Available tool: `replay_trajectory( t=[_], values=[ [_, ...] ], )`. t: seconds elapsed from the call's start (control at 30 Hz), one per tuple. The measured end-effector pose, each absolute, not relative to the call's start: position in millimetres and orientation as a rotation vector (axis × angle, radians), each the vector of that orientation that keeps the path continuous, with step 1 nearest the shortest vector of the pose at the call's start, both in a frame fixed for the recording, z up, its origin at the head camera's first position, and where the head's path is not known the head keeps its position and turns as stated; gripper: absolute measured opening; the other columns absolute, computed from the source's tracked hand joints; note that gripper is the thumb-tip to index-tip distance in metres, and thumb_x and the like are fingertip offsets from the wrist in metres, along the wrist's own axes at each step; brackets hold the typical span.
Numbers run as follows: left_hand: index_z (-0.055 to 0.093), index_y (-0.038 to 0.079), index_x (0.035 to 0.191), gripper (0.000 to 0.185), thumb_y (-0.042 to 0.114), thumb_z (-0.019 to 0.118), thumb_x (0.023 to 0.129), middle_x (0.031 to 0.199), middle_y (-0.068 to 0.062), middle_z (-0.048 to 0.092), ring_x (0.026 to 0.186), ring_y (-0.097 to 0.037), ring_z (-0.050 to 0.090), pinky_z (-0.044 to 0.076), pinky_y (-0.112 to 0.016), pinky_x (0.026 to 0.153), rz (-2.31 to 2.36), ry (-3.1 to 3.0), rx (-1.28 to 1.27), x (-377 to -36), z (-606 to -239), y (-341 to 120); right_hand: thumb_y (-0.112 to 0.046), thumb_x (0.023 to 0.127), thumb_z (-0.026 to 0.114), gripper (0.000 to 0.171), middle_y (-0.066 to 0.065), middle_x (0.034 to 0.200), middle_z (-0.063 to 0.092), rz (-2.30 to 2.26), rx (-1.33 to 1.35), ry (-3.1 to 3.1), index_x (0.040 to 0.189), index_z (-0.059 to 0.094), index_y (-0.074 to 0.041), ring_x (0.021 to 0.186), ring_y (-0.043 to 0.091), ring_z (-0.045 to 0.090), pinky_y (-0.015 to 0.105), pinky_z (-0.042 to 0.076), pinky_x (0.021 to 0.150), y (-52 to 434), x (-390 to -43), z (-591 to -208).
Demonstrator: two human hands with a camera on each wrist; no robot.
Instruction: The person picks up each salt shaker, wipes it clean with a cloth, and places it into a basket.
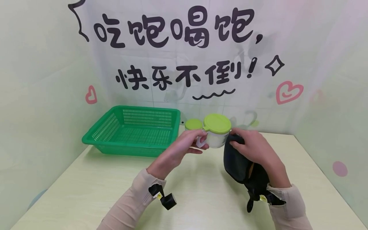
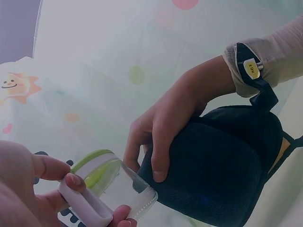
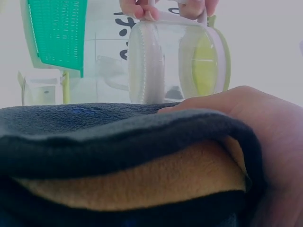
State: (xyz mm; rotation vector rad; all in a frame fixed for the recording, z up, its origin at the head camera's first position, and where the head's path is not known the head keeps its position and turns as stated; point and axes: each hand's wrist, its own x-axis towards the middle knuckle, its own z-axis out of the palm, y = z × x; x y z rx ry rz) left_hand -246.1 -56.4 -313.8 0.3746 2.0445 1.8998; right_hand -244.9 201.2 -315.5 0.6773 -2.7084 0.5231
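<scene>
My left hand (image 1: 188, 142) grips the white handle of a clear storage jar (image 1: 216, 140) with a lime-green lid (image 1: 217, 123). The jar is tilted in the left wrist view, its base toward the right hand. My right hand (image 1: 253, 147) pinches a folded dark navy cloth (image 1: 237, 159) with a tan inner side (image 3: 142, 184), and its fingertips are right at the jar's side. The cloth hangs down below the hand, with a dark loop (image 1: 250, 205) at its lower end. Part of the right hand's fingers is hidden behind the cloth in the right wrist view.
A second green-lidded jar (image 1: 193, 124) stands behind the left hand, near the back wall. A green plastic basket (image 1: 135, 148) sits at the table's back left. Printed wall sheets enclose the pale table (image 1: 198, 195) at the back and both sides.
</scene>
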Motion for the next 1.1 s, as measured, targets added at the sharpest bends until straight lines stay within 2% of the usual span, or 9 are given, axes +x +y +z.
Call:
replay_trajectory(
  t=[0.4,0.6,0.73,0.93,1.1],
  values=[
    [0.047,0.011,0.075,0.032,0.031,0.052,0.099,0.086,-0.005,0.069,0.086,-0.015,0.067,0.055,-0.031,0.081,1.873,2.048,0.396,-248,-317,-56,-0.015,0.094,0.072,0.020,0.009,0.098,0.075,0.520,0.630,-2.605,0.113,0.068,-0.013,0.084,0.027,0.067,0.050,0.054,0.078,204,-238,-308],
    [0.046,0.011,0.075,0.031,0.030,0.051,0.099,0.085,-0.005,0.068,0.085,-0.015,0.067,0.054,-0.030,0.080,1.869,2.043,0.406,-248,-317,-55,-0.014,0.094,0.072,0.020,0.010,0.097,0.075,0.527,0.623,-2.585,0.114,0.068,-0.013,0.082,0.027,0.067,0.049,0.053,0.077,206,-237,-306],
    [0.047,0.011,0.075,0.031,0.030,0.051,0.099,0.085,-0.004,0.067,0.085,-0.015,0.066,0.054,-0.031,0.081,1.865,2.045,0.411,-247,-316,-54,-0.013,0.093,0.073,0.020,0.010,0.100,0.075,0.540,0.657,-2.592,0.113,0.069,-0.011,0.087,0.027,0.068,0.051,0.055,0.081,207,-240,-308],
    [0.047,0.012,0.076,0.031,0.031,0.052,0.100,0.086,-0.004,0.069,0.086,-0.015,0.067,0.055,-0.031,0.081,1.867,2.041,0.411,-245,-314,-54,-0.013,0.094,0.072,0.026,0.009,0.114,0.075,0.547,0.728,-2.693,0.120,0.069,-0.010,0.105,0.031,0.070,0.057,0.054,0.096,207,-246,-313],
    [0.046,0.012,0.076,0.031,0.031,0.051,0.100,0.085,-0.004,0.069,0.086,-0.016,0.067,0.055,-0.031,0.081,1.863,2.038,0.416,-244,-313,-54,-0.014,0.095,0.072,0.031,0.011,0.119,0.074,0.539,0.720,-2.757,0.126,0.068,-0.009,0.110,0.033,0.070,0.059,0.052,0.100,207,-248,-315]
  ],
)
